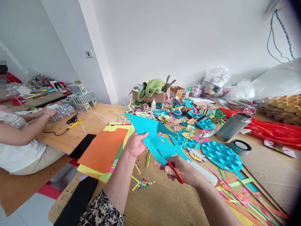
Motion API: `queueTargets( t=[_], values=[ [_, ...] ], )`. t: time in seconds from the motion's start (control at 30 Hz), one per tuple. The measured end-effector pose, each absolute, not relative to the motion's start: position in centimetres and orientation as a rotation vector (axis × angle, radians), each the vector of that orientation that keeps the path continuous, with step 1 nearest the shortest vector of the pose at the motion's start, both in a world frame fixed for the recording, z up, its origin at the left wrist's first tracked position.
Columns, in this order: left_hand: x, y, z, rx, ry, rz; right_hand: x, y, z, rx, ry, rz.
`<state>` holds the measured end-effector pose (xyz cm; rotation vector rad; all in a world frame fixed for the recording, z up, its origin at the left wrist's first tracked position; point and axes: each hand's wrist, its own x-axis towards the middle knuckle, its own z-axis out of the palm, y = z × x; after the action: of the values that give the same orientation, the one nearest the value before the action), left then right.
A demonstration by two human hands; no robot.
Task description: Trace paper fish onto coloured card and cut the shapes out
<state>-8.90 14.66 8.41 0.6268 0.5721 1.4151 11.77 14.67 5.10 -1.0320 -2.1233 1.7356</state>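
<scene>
A sheet of turquoise paper [144,125] with faint drawn outlines is held up over the table, its far right part folded over. My left hand [136,145] pinches the sheet's near left edge, thumb on top. In my right hand [177,169] are red-handled scissors [176,173], fingers wrapped round the loops. Their blades lie at the sheet's near right edge, partly hidden by the paper. Beneath the hands, small coloured paper dots [144,183] and yellow-green strips are scattered on the wood. Beyond the sheet lie several decorated paper fish [187,135].
Orange paper [104,150] tops a stack at left, beside a black phone [82,146]. A steel flask [232,127], a tape roll [240,147] and a turquoise bumpy oval [221,156] stand right. Paper strips [246,191] lie near right. Another person's hand [50,112] works at the left table.
</scene>
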Motion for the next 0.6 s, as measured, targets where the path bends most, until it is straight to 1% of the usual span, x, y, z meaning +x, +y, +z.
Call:
queueTargets(
  t=[0.13, 0.3, 0.37, 0.4, 0.47, 0.53, 0.6],
  values=[
    [-9.3, 14.7, 8.4, 0.605, 0.594, 1.449, 11.9, 14.8, 5.3, -0.939, -2.260, 1.701],
    [-10.2, 14.8, 8.3, 0.601, 0.618, 1.484, 13.4, 15.2, 5.7, -1.056, -2.605, 1.371],
    [-10.4, 14.8, 8.5, 0.592, 0.635, 1.493, 14.4, 15.3, 6.2, -1.106, -2.718, 1.300],
    [-10.5, 14.7, 8.6, 0.589, 0.645, 1.499, 14.9, 15.2, 6.6, -1.105, -2.750, 1.316],
    [-10.4, 14.7, 8.8, 0.587, 0.660, 1.510, 15.7, 15.1, 7.5, -1.061, -2.721, 1.472],
    [-10.2, 14.6, 8.9, 0.591, 0.662, 1.511, 16.1, 14.7, 8.2, -1.009, -2.570, 1.658],
    [-9.8, 14.6, 8.8, 0.600, 0.647, 1.497, 15.8, 14.3, 8.6, -0.977, -2.435, 1.744]
  ],
)
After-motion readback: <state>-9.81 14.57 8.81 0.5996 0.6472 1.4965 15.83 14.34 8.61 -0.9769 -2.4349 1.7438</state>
